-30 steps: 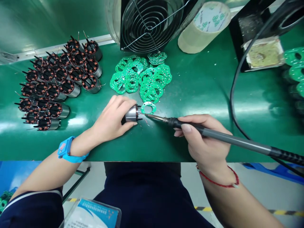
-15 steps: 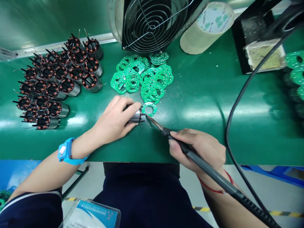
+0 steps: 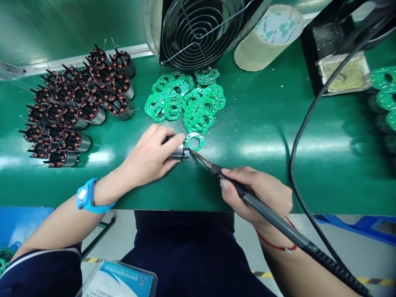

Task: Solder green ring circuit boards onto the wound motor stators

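My left hand [image 3: 156,150] is closed around a motor stator [image 3: 177,153] that lies on its side, its pin end facing right; the fingers cover much of it. A soldering iron [image 3: 250,198] is gripped in my right hand [image 3: 262,192], slanting up to the left. Its tip is at the stator's pin end; whether it touches a pin, I cannot tell. Close behind the tip lies a single green ring-shaped circuit board [image 3: 202,142]. Just beyond it are heaps of similar green boards [image 3: 198,117].
Several wound stators [image 3: 89,111] stand in rows at the left. A fan with a wire guard [image 3: 199,37] and a roll of tape [image 3: 267,39] stand at the back. The soldering stand [image 3: 343,74] is at back right. The iron's cable [image 3: 293,165] loops across the right side.
The view has shifted slightly. The iron's cable and my right wrist have moved a little left; both hands keep their holds, and the iron's tip stays at the stator's end.
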Motion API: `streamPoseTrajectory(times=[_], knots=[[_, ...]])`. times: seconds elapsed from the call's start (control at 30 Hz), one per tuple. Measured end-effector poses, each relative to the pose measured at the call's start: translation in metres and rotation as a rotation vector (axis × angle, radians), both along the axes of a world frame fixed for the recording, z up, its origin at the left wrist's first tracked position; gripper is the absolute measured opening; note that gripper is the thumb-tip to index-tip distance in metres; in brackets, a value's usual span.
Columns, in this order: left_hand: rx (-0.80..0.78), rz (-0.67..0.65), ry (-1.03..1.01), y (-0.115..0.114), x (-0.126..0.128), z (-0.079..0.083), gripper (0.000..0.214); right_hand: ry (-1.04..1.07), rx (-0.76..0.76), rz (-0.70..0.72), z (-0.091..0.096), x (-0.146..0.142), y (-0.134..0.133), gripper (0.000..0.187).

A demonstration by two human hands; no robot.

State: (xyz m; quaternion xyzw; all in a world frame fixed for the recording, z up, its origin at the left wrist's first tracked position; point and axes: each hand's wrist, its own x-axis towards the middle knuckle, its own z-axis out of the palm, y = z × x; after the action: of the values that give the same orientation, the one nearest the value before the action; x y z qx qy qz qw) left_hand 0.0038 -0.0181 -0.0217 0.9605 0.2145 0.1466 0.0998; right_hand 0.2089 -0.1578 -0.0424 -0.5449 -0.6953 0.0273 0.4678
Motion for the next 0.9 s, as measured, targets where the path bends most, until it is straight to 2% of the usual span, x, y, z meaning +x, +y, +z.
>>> streamPoseTrajectory(times=[0.37,0.5,0.63,0.77,0.9], knots=[[-0.041,-0.010,-0.013,0.001,-0.001,0.002,0.033,-0.180,0.064,0.040,0.003,-0.009,0.000,0.015],[-0.034,-0.011,-0.013,0.001,-0.001,0.002,0.032,-0.070,0.021,-0.002,-0.001,-0.009,-0.006,0.014],[-0.013,-0.020,0.003,0.001,-0.001,0.002,0.032,0.064,-0.019,-0.069,-0.002,-0.006,-0.010,0.027],[-0.016,-0.018,0.010,0.001,-0.001,0.002,0.031,-0.032,-0.022,-0.157,-0.003,-0.007,-0.006,0.036],[-0.016,-0.016,0.009,0.001,-0.002,0.002,0.031,-0.053,-0.041,-0.146,-0.008,-0.009,-0.004,0.048]])
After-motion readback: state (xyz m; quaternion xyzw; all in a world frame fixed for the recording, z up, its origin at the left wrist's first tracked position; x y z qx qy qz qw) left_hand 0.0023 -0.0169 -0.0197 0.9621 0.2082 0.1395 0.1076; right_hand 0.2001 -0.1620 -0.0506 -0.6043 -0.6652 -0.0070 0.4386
